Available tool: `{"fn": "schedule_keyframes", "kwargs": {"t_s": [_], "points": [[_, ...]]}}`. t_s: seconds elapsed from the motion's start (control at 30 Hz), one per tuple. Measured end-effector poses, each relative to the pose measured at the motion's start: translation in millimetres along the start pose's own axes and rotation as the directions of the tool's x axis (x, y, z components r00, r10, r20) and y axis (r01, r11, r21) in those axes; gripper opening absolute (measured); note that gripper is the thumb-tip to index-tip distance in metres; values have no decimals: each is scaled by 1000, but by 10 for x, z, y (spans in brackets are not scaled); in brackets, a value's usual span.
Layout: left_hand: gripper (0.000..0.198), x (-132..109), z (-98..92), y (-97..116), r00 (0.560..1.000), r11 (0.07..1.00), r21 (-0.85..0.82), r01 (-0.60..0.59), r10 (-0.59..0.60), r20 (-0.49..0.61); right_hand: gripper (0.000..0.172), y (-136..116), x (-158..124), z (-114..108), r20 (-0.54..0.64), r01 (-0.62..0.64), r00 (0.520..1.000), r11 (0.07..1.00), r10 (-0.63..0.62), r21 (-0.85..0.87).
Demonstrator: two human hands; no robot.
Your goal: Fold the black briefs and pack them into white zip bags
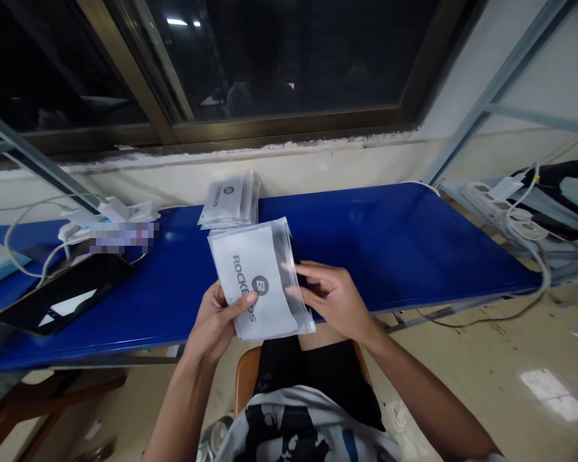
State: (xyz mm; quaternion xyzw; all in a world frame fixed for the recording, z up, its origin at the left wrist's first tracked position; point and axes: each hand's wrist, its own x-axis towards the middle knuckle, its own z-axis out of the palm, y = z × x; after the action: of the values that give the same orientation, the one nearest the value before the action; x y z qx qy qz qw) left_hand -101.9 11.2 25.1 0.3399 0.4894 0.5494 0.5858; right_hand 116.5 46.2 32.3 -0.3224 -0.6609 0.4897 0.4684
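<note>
A plastic bag (pixel 270 266) is above the near edge of the table (pixel 376 247), gripped at 8 o'clock by the left hand (pixel 214 325). At 3 o'clock, the right hand (pixel 336 296) touches its clear side; whether those fingers pinch, I cannot tell. Stacked bags (pixel 227 200) lie at 11 o'clock.

The held packet (pixel 272 260) reads "ROCK…OS", partly covered; the stacked packets (pixel 230 200) show "ROS".

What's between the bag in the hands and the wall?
In the head view, a pile of bags on the blue table.
</note>
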Motion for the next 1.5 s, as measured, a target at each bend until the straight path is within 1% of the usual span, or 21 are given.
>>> {"fn": "schedule_keyframes", "kwargs": {"t_s": [0.17,0.3,0.37,0.43,0.5,0.6,0.7,0.73,0.77,0.8,0.83,0.87,0.9,0.93,1.0,1.03,1.07,1.17,1.27,1.33,1.5], "points": [[46,26,18,-6,1000,1000,-4,1,-1,-20,38,-4,21,-18,37,35,999,999,-35,-20],[42,88,-2,-15,998,998,-23,-57,56,-36,38,-75,15,-126,229,138,969,972,-92,-192],[40,118,3,-18,997,996,-50,-76,74,-32,40,-140,-10,-173,247,179,963,947,-113,-267],[39,137,41,-28,995,993,-88,-84,79,-60,37,-203,-43,-205,162,199,974,940,-159,-278],[39,145,116,-53,987,982,-144,-122,105,-120,44,-234,-68,-221,35,217,976,943,-215,-252],[44,163,245,-108,977,956,-231,-179,145,-157,60,-189,-74,-223,-19,135,990,978,-140,-159],[43,201,282,-106,962,938,-238,-251,215,-165,36,-107,-54,-240,-102,23,994,990,-37,-143],[42,206,268,-77,928,914,-210,-348,304,-217,28,-93,-45,-259,-169,31,984,982,-63,-186],[43,201,249,-33,853,861,-147,-487,432,-294,23,-89,-36,-285,-221,63,968,966,-120,-250],[46,181,235,23,729,772,-40,-635,581,-361,20,-94,-26,-313,-231,115,952,937,-198,-329],[51,147,235,86,570,648,103,-755,725,-386,17,-104,-17,-339,-197,181,939,892,-281,-414],[53,103,255,151,415,505,256,-824,847,-334,16,-115,-9,-357,-129,249,927,833,-353,-494],[53,53,298,211,310,362,388,-847,931,-191,16,-123,-2,-364,-49,313,912,766,-408,-561],[51,6,362,261,272,231,475,-849,962,19,17,-126,2,-357,20,365,894,702,-447,-612],[46,-52,521,317,292,22,522,-853,849,441,16,-116,1,-307,50,392,871,629,-489,-672],[43,-55,597,321,303,-51,516,-855,759,576,14,-106,-7,-273,11,370,869,634,-496,-679],[40,-43,660,311,307,-100,508,-856,692,654,12,-95,-19,-241,-48,336,871,664,-489,-668],[28,40,732,240,308,-122,517,-847,680,665,11,-78,-72,-194,-201,226,900,809,-386,-542],[24,89,710,180,361,-49,525,-849,672,646,6,-70,-115,-210,-221,194,923,876,-315,-441],[21,85,710,167,393,-35,538,-842,644,656,9,-62,-124,-209,-227,234,908,875,-353,-423],[15,70,693,245,453,57,561,-826,658,601,12,-81,-141,-183,-234,380,822,805,-520,-455]]}}
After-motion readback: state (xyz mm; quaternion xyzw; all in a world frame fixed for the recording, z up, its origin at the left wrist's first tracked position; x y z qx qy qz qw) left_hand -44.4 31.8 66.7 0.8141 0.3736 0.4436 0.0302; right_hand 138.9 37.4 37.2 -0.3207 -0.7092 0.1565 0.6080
